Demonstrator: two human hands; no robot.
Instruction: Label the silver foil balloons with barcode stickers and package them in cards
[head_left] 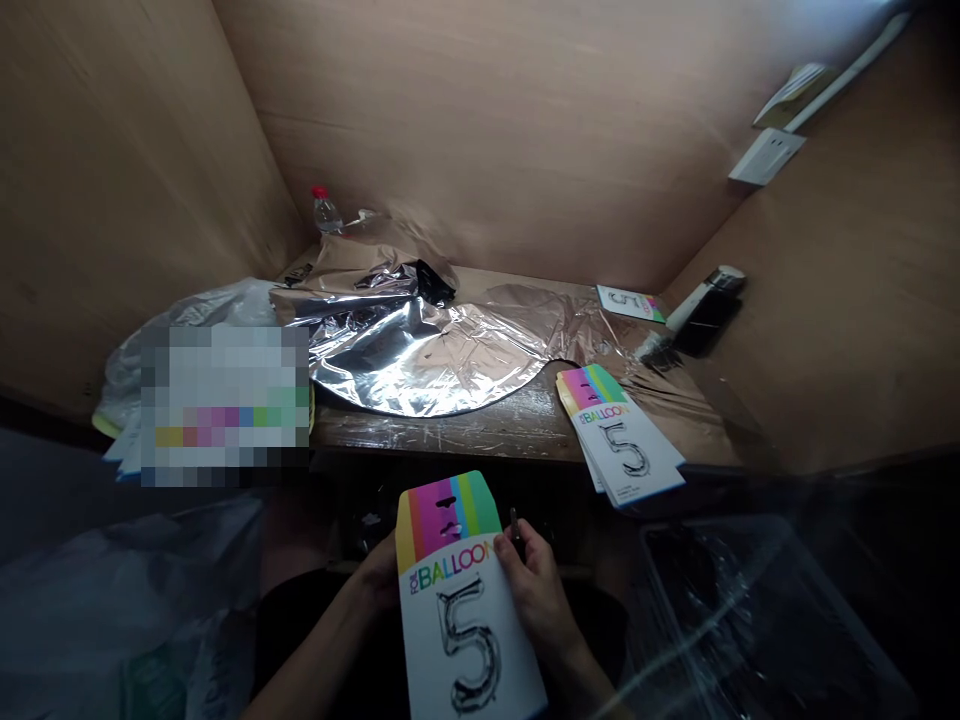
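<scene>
A flat foil balloon packet (472,620) with a rainbow top and a silver number 5 is held upright over my lap. My left hand (384,572) grips its left edge, the fingers hidden behind it. On the right edge my right hand (534,580) is closed, thumb on the front. A small dark, thin tool (514,526) pokes up from between the fingers of that hand; its kind is unclear. Beyond, a stack of similar packets (630,445) lies at the table's front edge, right of a large sheet of silver foil (450,350).
A clear bottle with a red cap (325,212) stands at the back left. One packet (630,302) and a black-and-white cylindrical object (705,312) are at the back right. Plastic bags (127,580) lie at left, and a clear plastic bin (750,600) sits at lower right.
</scene>
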